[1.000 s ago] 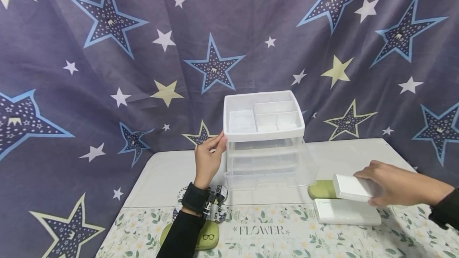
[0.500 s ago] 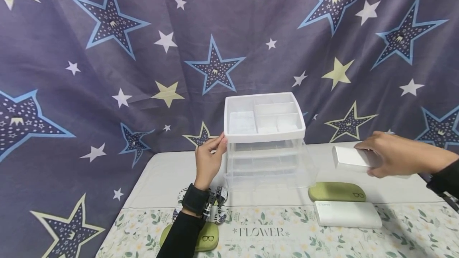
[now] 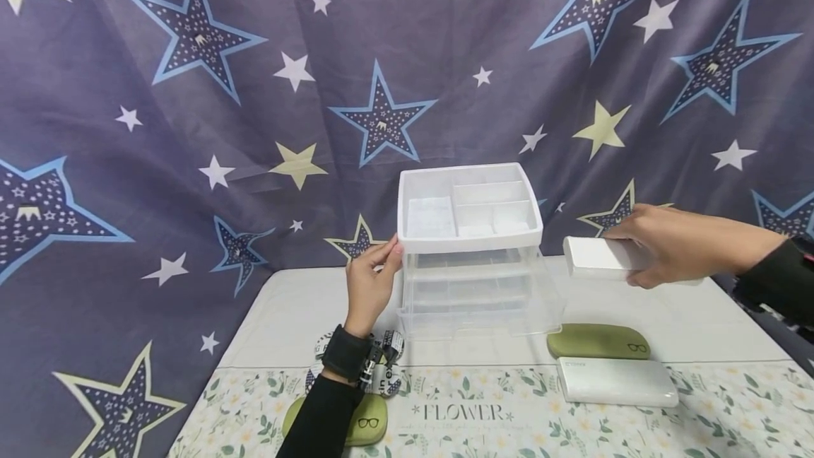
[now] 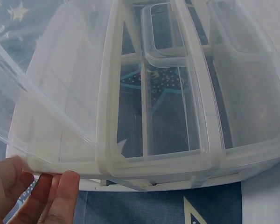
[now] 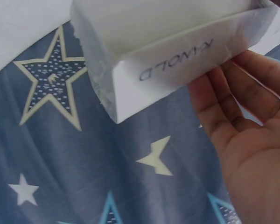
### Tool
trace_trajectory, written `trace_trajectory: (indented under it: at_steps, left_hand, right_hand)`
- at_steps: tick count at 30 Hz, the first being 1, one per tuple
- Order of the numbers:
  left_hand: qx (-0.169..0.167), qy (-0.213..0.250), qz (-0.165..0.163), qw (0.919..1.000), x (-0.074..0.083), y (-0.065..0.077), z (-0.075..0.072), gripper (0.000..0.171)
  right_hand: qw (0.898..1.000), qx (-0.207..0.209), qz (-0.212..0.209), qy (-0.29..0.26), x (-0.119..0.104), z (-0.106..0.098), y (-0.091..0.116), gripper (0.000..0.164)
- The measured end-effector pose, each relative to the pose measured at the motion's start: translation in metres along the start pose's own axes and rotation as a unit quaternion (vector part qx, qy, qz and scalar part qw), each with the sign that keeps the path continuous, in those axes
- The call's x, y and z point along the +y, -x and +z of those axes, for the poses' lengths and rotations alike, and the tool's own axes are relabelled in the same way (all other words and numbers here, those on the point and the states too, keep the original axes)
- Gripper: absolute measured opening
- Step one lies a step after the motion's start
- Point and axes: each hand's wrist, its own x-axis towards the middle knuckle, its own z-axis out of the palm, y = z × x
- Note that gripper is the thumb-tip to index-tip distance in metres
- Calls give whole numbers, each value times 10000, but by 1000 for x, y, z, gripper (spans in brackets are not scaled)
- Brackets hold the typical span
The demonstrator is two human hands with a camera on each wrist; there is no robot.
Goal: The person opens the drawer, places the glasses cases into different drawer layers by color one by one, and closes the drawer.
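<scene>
A clear plastic drawer organizer [image 3: 470, 288] with a white compartment top stands at the table's back. My left hand [image 3: 371, 281] holds the left front corner of that top; in the left wrist view the fingers [image 4: 65, 196] lie along the white rim [image 4: 60, 165]. To the right, my right hand [image 3: 674, 246] grips a white box [image 3: 598, 258] above the table, level with the organizer's upper part and apart from it. Up close in the right wrist view, the box [image 5: 177, 65] has glossy clear wrap and printed lettering on its side.
Below the raised box lie a green glasses case [image 3: 598, 341] and a white box [image 3: 617, 382]. Under my left forearm are another green glasses case [image 3: 369, 421] and black-and-white patterned round items [image 3: 388, 373]. A starry curtain [image 3: 254, 126] hangs behind.
My right hand has lifted the white box from over the green glasses case, up and lately leftward toward the organizer. The left hand stays at the corner.
</scene>
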Motion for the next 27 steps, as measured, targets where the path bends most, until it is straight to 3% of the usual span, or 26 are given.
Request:
trace_trajectory:
  at_steps: [6,11,27]
  left_hand:
    - [-107,-126,-100,9998,-3,1,-2,31]
    - [-109,-114,-57,9999,-3,0,-1,32]
    - [-100,-139,-64,9998,-2,-1,-1,30]
  right_hand:
    - [9998,-165,6,87,-15,-11,-21,51]
    - [9991,7,-412,114,-25,-17,-35,42]
    - [9932,-83,-1159,-37,-72,-20,-88,32]
